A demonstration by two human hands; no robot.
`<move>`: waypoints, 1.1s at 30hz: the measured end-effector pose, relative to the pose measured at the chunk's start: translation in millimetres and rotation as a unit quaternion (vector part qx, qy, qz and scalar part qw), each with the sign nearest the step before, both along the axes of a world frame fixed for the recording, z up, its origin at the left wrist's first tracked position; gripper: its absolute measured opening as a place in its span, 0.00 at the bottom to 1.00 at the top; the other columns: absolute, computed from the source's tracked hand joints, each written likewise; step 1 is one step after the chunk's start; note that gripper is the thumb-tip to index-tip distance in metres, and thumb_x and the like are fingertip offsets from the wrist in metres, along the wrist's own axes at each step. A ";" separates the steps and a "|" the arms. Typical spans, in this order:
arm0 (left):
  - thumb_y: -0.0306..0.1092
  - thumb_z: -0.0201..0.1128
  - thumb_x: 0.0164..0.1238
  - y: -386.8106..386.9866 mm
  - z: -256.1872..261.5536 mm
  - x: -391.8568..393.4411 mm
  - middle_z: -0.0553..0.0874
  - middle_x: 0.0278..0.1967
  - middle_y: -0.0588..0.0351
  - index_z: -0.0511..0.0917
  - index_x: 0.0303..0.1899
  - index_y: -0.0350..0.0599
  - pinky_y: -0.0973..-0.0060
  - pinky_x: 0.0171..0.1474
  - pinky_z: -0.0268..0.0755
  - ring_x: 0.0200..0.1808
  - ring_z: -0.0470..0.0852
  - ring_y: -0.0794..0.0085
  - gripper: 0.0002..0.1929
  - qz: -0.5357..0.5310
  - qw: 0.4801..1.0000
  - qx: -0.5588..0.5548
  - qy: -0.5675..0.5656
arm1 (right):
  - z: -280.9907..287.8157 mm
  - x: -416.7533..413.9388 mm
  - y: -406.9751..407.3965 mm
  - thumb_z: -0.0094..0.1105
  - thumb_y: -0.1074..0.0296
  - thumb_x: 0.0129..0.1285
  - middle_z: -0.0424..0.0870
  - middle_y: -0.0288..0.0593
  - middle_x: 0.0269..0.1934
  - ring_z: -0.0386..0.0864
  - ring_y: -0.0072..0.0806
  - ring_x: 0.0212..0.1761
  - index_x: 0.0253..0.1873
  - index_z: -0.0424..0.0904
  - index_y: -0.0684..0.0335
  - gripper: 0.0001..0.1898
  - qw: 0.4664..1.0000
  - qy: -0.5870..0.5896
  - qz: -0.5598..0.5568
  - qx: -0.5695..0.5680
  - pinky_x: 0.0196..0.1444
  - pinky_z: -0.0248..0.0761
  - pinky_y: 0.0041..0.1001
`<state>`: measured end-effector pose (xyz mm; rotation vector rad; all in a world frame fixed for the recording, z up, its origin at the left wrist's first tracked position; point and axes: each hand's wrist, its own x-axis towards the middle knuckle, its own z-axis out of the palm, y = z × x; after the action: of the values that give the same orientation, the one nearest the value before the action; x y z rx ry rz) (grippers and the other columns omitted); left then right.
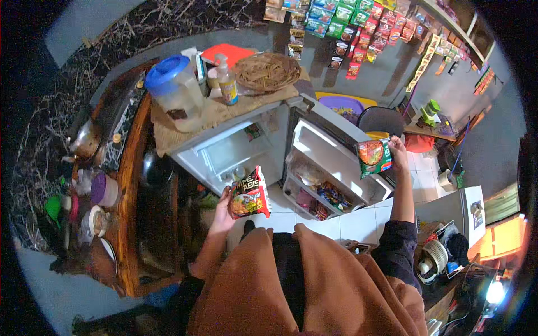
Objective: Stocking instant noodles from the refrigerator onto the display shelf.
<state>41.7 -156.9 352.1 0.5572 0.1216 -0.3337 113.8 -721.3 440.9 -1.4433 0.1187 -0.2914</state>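
My left hand (225, 210) holds a black and red instant noodle packet (250, 195) by its side, in front of the open refrigerator (227, 155). Out to the right, my right hand (397, 149) grips a green and orange instant noodle packet (374, 157) at its edge, over the outer end of the refrigerator door (336, 155). The door stands open, and its shelves hold many small colourful packets (332, 195). Inside the refrigerator, a dark packet (253, 131) and small round containers (238, 173) show.
On the refrigerator's top (248, 103) stand a blue-lidded plastic container (174, 92), a pump bottle (227, 84) and a woven tray (269, 71). A wooden shelf (130, 201) is at left. Sachet strips (361, 46) hang behind. A black round stool (380, 119) stands beyond the door.
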 end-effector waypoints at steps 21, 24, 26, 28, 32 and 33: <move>0.51 0.55 0.57 50.3 52.5 -32.4 0.75 0.45 0.57 0.64 0.54 0.44 0.70 0.49 0.68 0.46 0.75 0.68 0.28 -0.206 0.880 -0.426 -0.039 | 6.8 -117.3 310.8 0.48 0.84 0.55 0.63 0.28 0.24 0.62 0.13 0.25 0.30 0.64 0.58 0.10 0.975 0.073 0.045 0.207 0.30 0.60 0.15; 0.46 0.55 0.57 77.9 58.7 -36.5 0.73 0.36 0.58 0.65 0.52 0.48 0.66 0.34 0.73 0.32 0.72 0.67 0.23 -0.057 0.966 -0.246 0.056 | 23.0 -120.1 339.7 0.47 0.83 0.58 0.65 0.29 0.25 0.65 0.15 0.26 0.31 0.63 0.58 0.09 0.938 0.124 0.075 0.315 0.30 0.63 0.16; 0.46 0.57 0.56 80.3 89.8 -40.8 0.67 0.49 0.56 0.54 0.63 0.55 0.58 0.44 0.71 0.41 0.69 0.64 0.33 -0.096 0.947 -0.305 -0.040 | 24.6 -124.1 341.5 0.46 0.81 0.59 0.67 0.30 0.26 0.67 0.16 0.26 0.32 0.63 0.58 0.08 0.926 0.139 0.075 0.342 0.30 0.64 0.16; 0.42 0.61 0.53 88.3 97.1 -45.0 0.70 0.49 0.54 0.51 0.63 0.53 0.57 0.49 0.69 0.47 0.71 0.61 0.37 -0.057 0.986 -0.092 -0.127 | 21.3 -129.5 332.3 0.45 0.78 0.61 0.71 0.32 0.27 0.70 0.17 0.27 0.35 0.63 0.58 0.05 0.913 0.133 0.096 0.373 0.32 0.67 0.17; 0.18 0.58 0.49 37.8 147.3 -25.9 0.69 0.52 0.49 0.54 0.60 0.42 0.69 0.56 0.64 0.52 0.71 0.65 0.35 0.042 0.976 0.183 -0.112 | 9.7 -141.2 294.5 0.46 0.77 0.61 0.74 0.33 0.29 0.73 0.18 0.30 0.36 0.64 0.57 0.05 0.904 0.112 0.064 0.407 0.34 0.70 0.19; 0.16 0.58 0.48 20.0 151.5 -22.3 0.69 0.50 0.50 0.56 0.59 0.42 0.71 0.55 0.65 0.51 0.71 0.67 0.33 0.056 0.959 0.257 -0.104 | 18.6 -145.3 285.2 0.46 0.78 0.61 0.75 0.34 0.31 0.73 0.18 0.31 0.37 0.64 0.56 0.06 0.904 0.109 0.047 0.410 0.34 0.70 0.19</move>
<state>19.4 -136.9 503.6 1.0920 0.0343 -0.1273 -31.5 -436.2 459.4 -0.6306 0.3133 0.0172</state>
